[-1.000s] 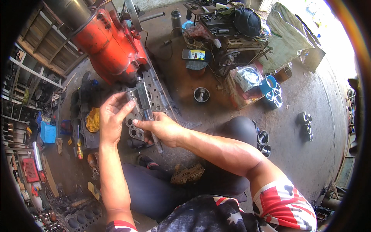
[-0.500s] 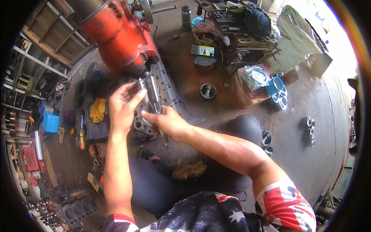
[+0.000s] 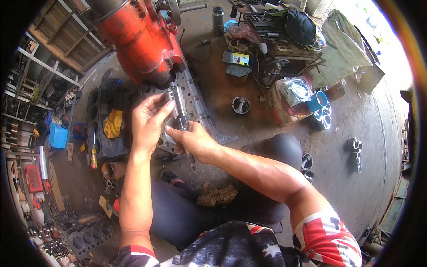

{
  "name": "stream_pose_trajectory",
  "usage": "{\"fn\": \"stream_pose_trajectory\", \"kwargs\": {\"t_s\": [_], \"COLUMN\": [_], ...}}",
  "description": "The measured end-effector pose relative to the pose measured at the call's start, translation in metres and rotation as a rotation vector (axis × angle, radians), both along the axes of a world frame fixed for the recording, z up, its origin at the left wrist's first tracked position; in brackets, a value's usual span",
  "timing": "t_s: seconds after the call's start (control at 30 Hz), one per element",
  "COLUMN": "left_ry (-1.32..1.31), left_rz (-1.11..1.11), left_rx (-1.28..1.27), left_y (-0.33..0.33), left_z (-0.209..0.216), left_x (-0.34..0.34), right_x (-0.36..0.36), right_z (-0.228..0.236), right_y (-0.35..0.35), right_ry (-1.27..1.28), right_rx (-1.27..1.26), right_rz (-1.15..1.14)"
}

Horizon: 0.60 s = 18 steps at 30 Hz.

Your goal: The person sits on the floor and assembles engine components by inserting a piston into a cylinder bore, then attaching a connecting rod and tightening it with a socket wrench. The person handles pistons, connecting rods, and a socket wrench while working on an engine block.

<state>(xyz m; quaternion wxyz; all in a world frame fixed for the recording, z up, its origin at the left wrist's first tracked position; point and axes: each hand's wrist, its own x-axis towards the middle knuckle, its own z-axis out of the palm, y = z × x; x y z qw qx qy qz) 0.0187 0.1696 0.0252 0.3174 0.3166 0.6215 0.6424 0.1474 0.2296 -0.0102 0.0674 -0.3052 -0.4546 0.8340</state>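
Note:
A slim steel tool head (image 3: 179, 106) with long flat strips along its sides and a thin shaft at the lower end looks like a cylinder hone. It tilts between my two hands. My left hand (image 3: 149, 122) pinches its upper side between thumb and fingers. Around its lower end and shaft, my right hand (image 3: 195, 141) is closed, and the shaft tip pokes out below. Behind the tool lies a flat engine block face (image 3: 191, 95) with many holes. Above that stands a red machine (image 3: 144, 44), its dark lower end close to the tool's top.
Another engine block (image 3: 106, 144) with a yellow cloth (image 3: 113, 123) lies to the left. A piston (image 3: 240, 105) rests on the floor right of the machine. Farther right are a cardboard box (image 3: 284, 104), a blue ring (image 3: 317, 102) and metal cylinders (image 3: 357, 155). A tool table (image 3: 262, 31) stands behind.
The whole view has shifted slightly, so the surroundings sit a little farther right. Both hands keep the same hold on the tool.

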Motion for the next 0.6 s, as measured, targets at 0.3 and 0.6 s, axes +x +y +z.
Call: {"fn": "stream_pose_trajectory", "kwargs": {"t_s": [0.3, 0.6], "left_ry": [0.065, 0.199], "left_rz": [0.006, 0.072], "left_rx": [-0.043, -0.080], "left_y": [0.001, 0.003], "left_z": [-0.001, -0.007], "left_x": [0.000, 0.005], "right_x": [0.001, -0.002], "right_z": [-0.002, -0.010], "right_y": [0.001, 0.000], "right_ry": [0.020, -0.001], "right_rx": [0.011, 0.130], "right_rz": [-0.007, -0.029]}}
